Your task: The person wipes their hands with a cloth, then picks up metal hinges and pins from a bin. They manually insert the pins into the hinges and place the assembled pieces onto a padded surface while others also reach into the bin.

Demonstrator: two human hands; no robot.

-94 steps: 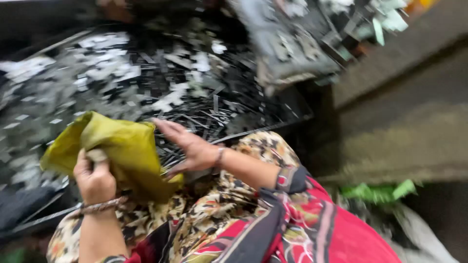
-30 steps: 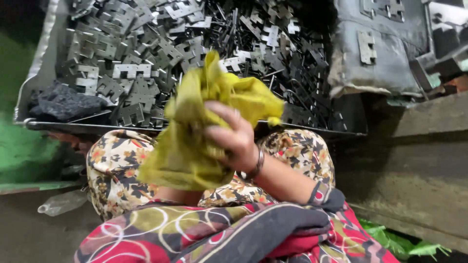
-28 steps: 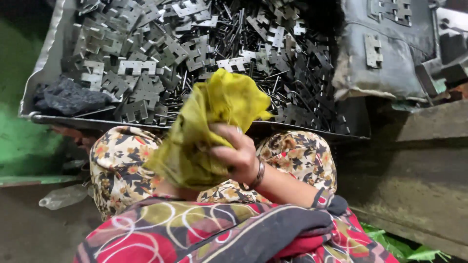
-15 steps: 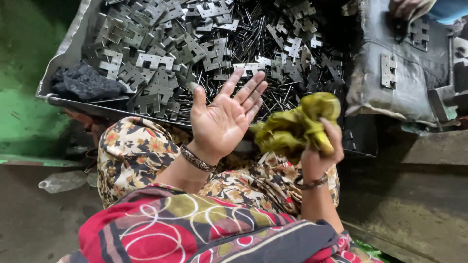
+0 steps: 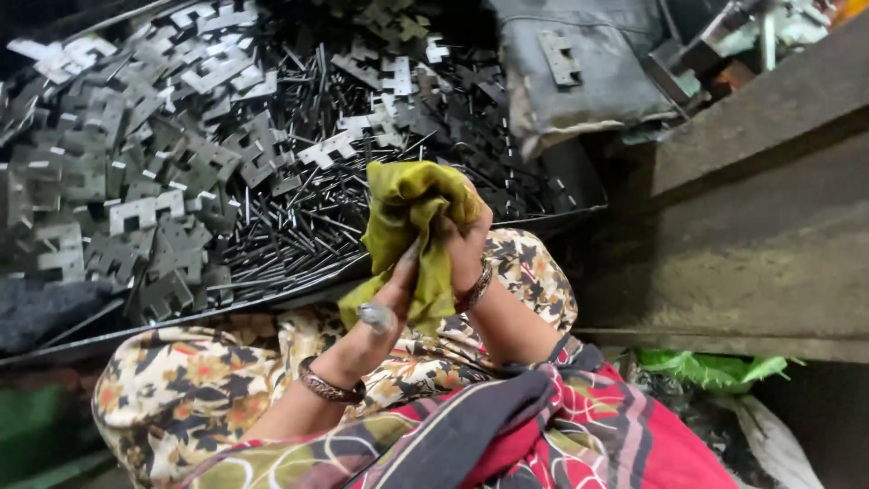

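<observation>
Both hands, left hand [image 5: 385, 303] and right hand [image 5: 463, 244], fingers clamped on a yellow cloth [image 5: 412, 217], over a tray [image 5: 579, 195] of metal plates [image 5: 136, 213] and rods [image 5: 299, 226]; grey sack [image 5: 579, 81] behind.

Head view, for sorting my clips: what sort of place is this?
Likely a small metal workshop: a tray heaped with stamped plates and thin rods, beside a grimy ledge.

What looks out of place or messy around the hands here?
Little stands out. Both hands bunch a yellow-green cloth over a tray heaped with loose metal plates and thin rods, jumbled, unsorted.
</observation>
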